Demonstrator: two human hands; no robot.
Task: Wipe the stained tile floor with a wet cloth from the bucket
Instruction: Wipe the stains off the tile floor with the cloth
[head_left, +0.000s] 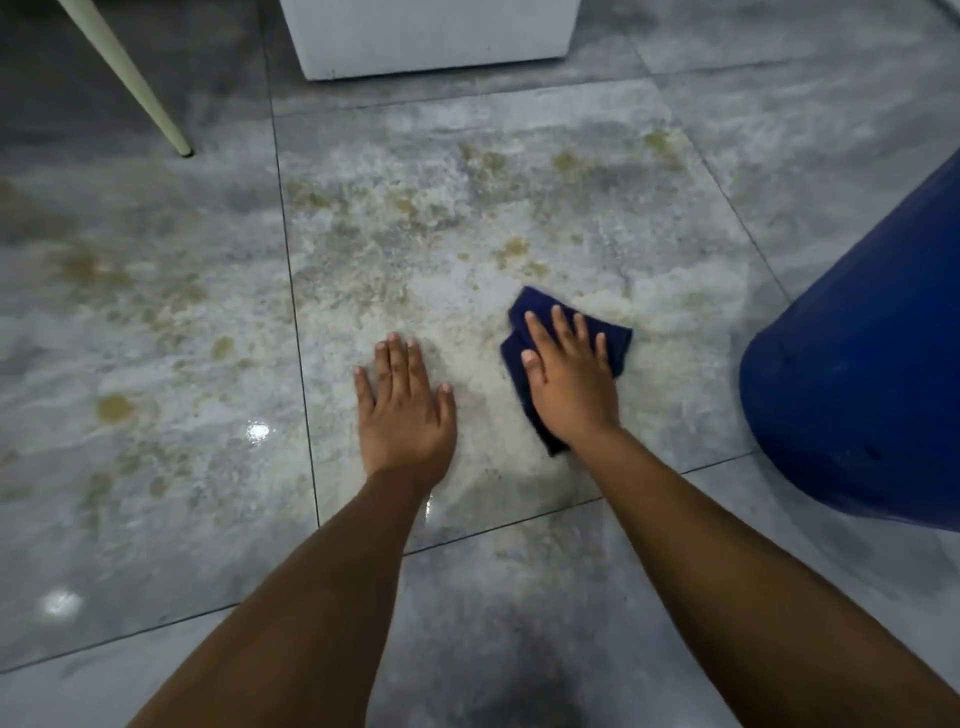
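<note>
Head: right hand (569, 387) presses cloth (537, 302)

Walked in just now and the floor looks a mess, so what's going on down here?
A person is wiping the tile floor by hand. Their right hand presses a dark blue cloth flat on the tile with straight fingers, and the left hand rests flat on the bare tile beside it. Yellowish stains and a whitish smear cover much of the tile ahead of the hands, so plenty is left to wipe. A blue bucket stands at the right.
</note>
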